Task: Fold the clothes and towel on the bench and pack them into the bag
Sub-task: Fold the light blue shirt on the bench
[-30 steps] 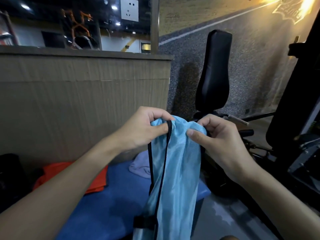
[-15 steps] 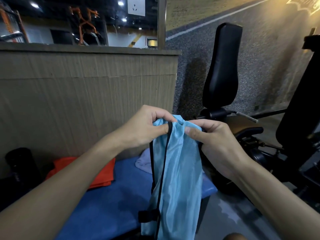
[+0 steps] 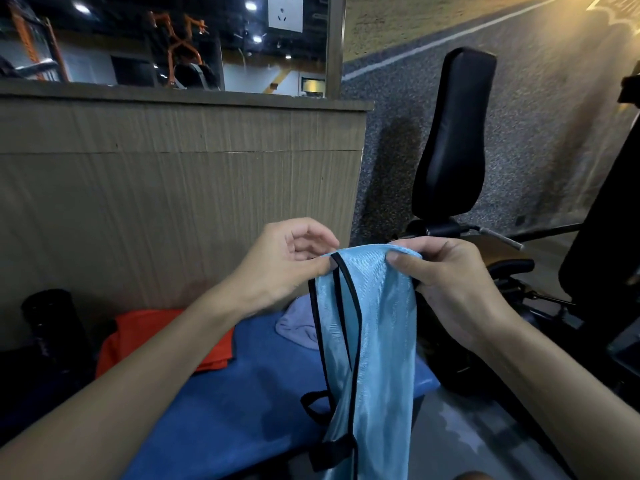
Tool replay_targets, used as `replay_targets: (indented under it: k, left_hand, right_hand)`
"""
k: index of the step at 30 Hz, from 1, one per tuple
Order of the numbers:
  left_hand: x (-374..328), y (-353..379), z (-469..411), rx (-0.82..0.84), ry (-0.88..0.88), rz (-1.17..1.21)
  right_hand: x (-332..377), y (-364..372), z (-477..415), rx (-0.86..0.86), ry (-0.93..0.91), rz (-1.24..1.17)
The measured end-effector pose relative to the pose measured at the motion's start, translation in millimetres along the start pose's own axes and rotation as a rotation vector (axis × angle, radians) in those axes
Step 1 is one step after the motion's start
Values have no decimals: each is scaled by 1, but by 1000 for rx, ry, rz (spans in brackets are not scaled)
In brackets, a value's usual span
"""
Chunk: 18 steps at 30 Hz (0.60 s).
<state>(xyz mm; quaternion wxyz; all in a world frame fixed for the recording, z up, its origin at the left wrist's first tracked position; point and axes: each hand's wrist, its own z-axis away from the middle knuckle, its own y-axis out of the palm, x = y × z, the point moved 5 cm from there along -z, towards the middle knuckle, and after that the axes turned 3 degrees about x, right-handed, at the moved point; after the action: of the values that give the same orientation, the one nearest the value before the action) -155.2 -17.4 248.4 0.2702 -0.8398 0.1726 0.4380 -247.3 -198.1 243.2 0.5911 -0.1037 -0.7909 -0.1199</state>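
Now the bag point(image 3: 370, 341) is pinched at its mouth by both hands, left point(image 3: 287, 261) and right point(image 3: 446, 275); it hangs lengthwise down over the table point(image 3: 249, 403). Shirt point(image 3: 166, 334) and towel point(image 3: 298, 327) lie below, nearer the left.

Head view, seemingly close, downward-forward

Dim indoor scene, warm glare top right (wide-angle bending at edges).

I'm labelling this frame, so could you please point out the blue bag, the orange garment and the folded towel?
blue bag point(image 3: 377, 341): head view, middle of its hanging fabric.
orange garment point(image 3: 145, 327): head view, its upper folded surface.
towel point(image 3: 298, 327): head view, its visible bunched part.
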Motion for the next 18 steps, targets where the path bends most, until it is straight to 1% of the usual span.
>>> replay_targets:
  k: [3, 6, 7, 9, 11, 13, 15, 18]
  left_hand:
    - [-4, 0, -1, -19, 10, -13]
    - [-5, -2, -4, -23, 7, -32]
    - [-5, -3, -4, -23, 0, -37]
    - [-2, -8, -6, -43, -15, -58]
    - [-2, -12, -6, -61, -24, -60]
    - [-6, -11, -7, -50, -24, -62]
    - [-12, -5, -7, -17, -21, -49]
    - [-18, 4, -5, 17, -20, 18]
  right_hand:
    - [0, -1, -4, -46, -104, 250]
    - [9, -1, -5, -75, -263, 625]
    - [13, -1, -5, -67, -293, 657]
    - [17, 0, -3, 8, -317, 563]
    - [21, 7, 2, 138, -330, 401]
    - [24, 16, 6, 240, -333, 308]
    - [21, 20, 5, 241, -329, 317]
    - [13, 17, -2, 145, -346, 434]
